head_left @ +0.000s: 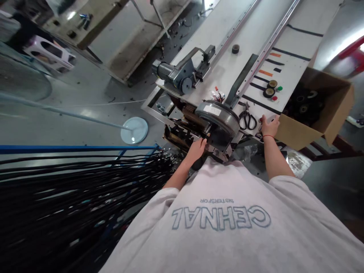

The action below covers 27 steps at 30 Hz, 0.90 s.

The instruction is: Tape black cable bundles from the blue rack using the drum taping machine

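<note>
My left hand (196, 149) is at the front edge of the workbench (241, 72), beside a round grey machine part (218, 116). Its fingers are pressed together, and what they hold, if anything, is too small to name. On the right, my right hand (269, 127) rests at the bench's near corner, between black-handled scissors (248, 118) and an open cardboard box (298, 131). Its fingertips are near a small dark red item that I cannot make out clearly. The scissors lie flat, apart from the hand.
Tape rolls (269, 92), a green button (280, 88) and a red button (274, 98) sit on the bench. A motor unit (173, 74) stands at its left. Black cables (85, 189) hang over a blue rack (85, 148) at left. A white round base (134, 130) stands on the floor.
</note>
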Available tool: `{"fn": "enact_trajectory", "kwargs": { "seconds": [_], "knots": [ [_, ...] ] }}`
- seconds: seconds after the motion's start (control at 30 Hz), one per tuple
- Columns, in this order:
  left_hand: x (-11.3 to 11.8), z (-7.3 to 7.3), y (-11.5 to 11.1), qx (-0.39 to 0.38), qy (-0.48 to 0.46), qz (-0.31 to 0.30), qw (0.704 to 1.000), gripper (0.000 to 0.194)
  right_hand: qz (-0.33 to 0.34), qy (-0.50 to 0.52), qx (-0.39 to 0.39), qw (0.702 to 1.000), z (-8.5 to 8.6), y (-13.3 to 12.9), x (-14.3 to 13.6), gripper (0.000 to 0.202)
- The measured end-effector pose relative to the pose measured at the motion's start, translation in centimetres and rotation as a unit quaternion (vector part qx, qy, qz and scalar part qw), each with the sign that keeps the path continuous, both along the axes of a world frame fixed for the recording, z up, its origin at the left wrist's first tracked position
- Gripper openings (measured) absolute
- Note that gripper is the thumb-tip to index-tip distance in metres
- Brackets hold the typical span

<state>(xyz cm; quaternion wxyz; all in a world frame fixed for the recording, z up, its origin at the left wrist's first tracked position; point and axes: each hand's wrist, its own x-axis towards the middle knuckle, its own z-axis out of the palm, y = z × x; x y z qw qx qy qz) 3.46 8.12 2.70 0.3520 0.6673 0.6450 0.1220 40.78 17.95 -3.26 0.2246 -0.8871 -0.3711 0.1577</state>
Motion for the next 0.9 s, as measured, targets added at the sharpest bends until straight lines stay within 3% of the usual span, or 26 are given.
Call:
{"fn": "enact_trajectory", "kwargs": {
  "seconds": [0.13,0.23,0.33,0.4,0.47,0.5,0.57,0.67,0.7,0.77,0.83,0.9],
  "knots": [
    [-0.1,-0.5,-0.3,-0.003,-0.063,0.031,0.998,0.029,-0.011,0.010,0.012,1.000,0.0,0.1,0.0,0.078],
    [-0.7,-0.9,-0.4,-0.097,-0.206,0.074,0.971,0.033,-0.017,0.015,0.029,0.999,0.2,0.2,-0.2,0.068],
    [-2.0,-1.2,0.2,-0.258,-0.393,0.096,0.877,0.040,-0.002,-0.009,0.058,0.998,1.4,-0.6,-1.4,0.060],
    [-2.8,-1.3,0.8,-0.350,-0.467,0.079,0.808,0.044,0.075,-0.034,0.130,0.988,3.1,-1.7,-3.0,0.057],
    [-3.0,-1.4,1.3,-0.409,-0.490,0.050,0.769,0.043,0.186,-0.044,0.230,0.954,5.7,-2.7,-4.9,0.053],
    [-2.8,-1.4,1.4,-0.416,-0.487,0.041,0.767,0.040,0.231,-0.042,0.274,0.933,7.2,-3.0,-6.0,0.050],
    [-2.1,-1.5,1.4,-0.369,-0.455,0.040,0.809,0.036,0.287,-0.026,0.331,0.898,10.4,-3.1,-7.9,0.042],
    [-0.8,-1.4,0.6,-0.172,-0.310,0.044,0.934,0.030,0.362,0.013,0.370,0.855,14.6,-2.9,-10.2,0.033],
    [-0.5,-1.3,0.3,-0.106,-0.246,0.040,0.963,0.027,0.400,0.029,0.371,0.837,15.7,-3.1,-10.9,0.032],
    [-0.2,-1.2,-0.4,-0.025,-0.145,0.027,0.989,0.024,0.498,0.059,0.363,0.786,17.1,-3.8,-11.8,0.026],
    [-0.2,-1.4,-0.8,-0.012,-0.107,0.013,0.994,0.026,0.587,0.071,0.355,0.725,17.8,-4.1,-12.3,0.020],
    [-0.3,-1.7,-1.1,-0.018,-0.108,0.002,0.994,0.030,0.609,0.058,0.353,0.708,18.0,-2.7,-12.2,0.018]
  ]
}}
